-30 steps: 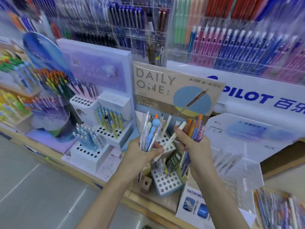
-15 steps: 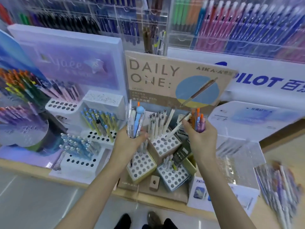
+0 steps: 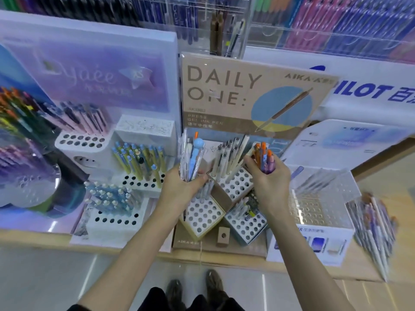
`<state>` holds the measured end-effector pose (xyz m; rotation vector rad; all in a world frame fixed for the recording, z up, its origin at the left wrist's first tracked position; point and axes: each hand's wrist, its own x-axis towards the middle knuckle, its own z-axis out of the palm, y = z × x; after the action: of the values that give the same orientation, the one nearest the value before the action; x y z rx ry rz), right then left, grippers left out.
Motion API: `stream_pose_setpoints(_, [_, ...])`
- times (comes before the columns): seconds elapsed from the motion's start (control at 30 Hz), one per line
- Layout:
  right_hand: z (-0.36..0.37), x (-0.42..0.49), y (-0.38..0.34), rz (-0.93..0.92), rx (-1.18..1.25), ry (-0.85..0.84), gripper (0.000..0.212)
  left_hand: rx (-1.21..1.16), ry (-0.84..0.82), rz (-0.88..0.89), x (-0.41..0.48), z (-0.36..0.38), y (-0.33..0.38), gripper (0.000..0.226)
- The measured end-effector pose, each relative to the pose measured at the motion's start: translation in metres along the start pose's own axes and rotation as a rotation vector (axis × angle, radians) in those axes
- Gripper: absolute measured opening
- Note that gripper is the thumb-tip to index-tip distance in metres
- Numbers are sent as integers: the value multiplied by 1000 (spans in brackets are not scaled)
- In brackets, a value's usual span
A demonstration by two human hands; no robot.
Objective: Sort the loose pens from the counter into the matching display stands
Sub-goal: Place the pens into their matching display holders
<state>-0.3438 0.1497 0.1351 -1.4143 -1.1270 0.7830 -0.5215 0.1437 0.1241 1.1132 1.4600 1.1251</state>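
Observation:
My left hand (image 3: 179,189) grips an upright bundle of pens (image 3: 190,158) in clear wrappers, one with a round blue top. My right hand (image 3: 268,182) holds a smaller bunch of orange, blue and purple pens (image 3: 265,159). Both hands hover over the brown "DAILY ONE" stand (image 3: 242,95), whose white hole blocks (image 3: 238,185) hold cream and grey pens (image 3: 226,160). The cream pen my right hand carried now stands among these pens. A pile of loose pens (image 3: 377,230) lies on the counter at the far right.
A white tiered stand (image 3: 116,223) with yellow-blue and pale blue pens sits to the left. A clear acrylic stand (image 3: 318,207) stands to the right. Racks of pens fill the back wall (image 3: 336,21). The wooden counter edge (image 3: 224,261) runs below, with my shoes at the bottom.
The view tilted down and closer to the stand. My right hand moved the cream pen into the upper hole block and let go of it. My left hand kept its bundle.

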Motion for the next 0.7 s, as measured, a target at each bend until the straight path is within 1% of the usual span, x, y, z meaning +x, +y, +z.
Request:
stream_pose_setpoints(0.03, [-1, -1, 1, 3, 0, 3, 17, -7, -3, -1, 0, -1, 0, 18])
stream_pose_setpoints(0.17, [4, -5, 5, -22, -64, 8, 28, -16, -9, -2, 1, 0, 0, 17])
stream_pose_setpoints(0.23, [7, -8, 9, -25, -57, 1, 28, -22, -10, -2, 3, 0, 0, 17])
stream_pose_setpoints(0.3, [8, -11, 13, -38, -73, -37, 22, -16, -17, -2, 4, -1, 0, 18])
stream_pose_setpoints(0.37, [10, -15, 16, -44, -118, -109, 17, -16, -20, 3, 5, -2, -1, 19])
stream_pose_setpoints(0.43, [14, -18, 18, -77, -175, -156, 20, -25, -22, 8, 6, -3, -1, 20])
stream_pose_setpoints(0.57, [22, -19, 21, -125, -271, -120, 19, -45, -20, 28, 6, -1, 0, 22])
stream_pose_setpoints(0.63, [23, -17, 23, -152, -352, -103, 21, -60, -18, 39, 7, 1, 2, 22])
stream_pose_setpoints(0.7, [22, -17, 23, -151, -375, -113, 25, -78, -19, 47, 7, 4, 4, 21])
